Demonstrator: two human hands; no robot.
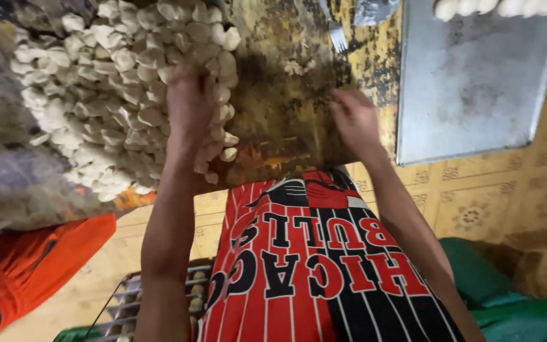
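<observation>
Nearest to you, below the counter edge, your red-and-black striped shirt (311,266) fills the lower middle of the view, with a wire rack (121,310) holding small pale pieces low on your left and something green (527,304) on the patterned floor (476,209) to your right. Off to your far left, another person's orange sleeve (39,259) shows at the frame edge.

Up from there, both your arms reach onto the worn, dark-and-yellow counter (286,120). Your left hand (191,101) rests on the right edge of a big heap of white dough pieces (109,95), fingers curled down into it; blur keeps you from telling whether it grips any piece. Your right hand (356,120) sits well apart from the left, on bare counter beside the heap, fingers bent inward; you cannot tell whether it holds anything.

Just right of that hand lies a grey metal tray (470,88), mostly bare. Farthest off, a row of white pieces (495,6) lines the tray's far edge, and a fork (337,35) lies on the counter near the tray's far corner.
</observation>
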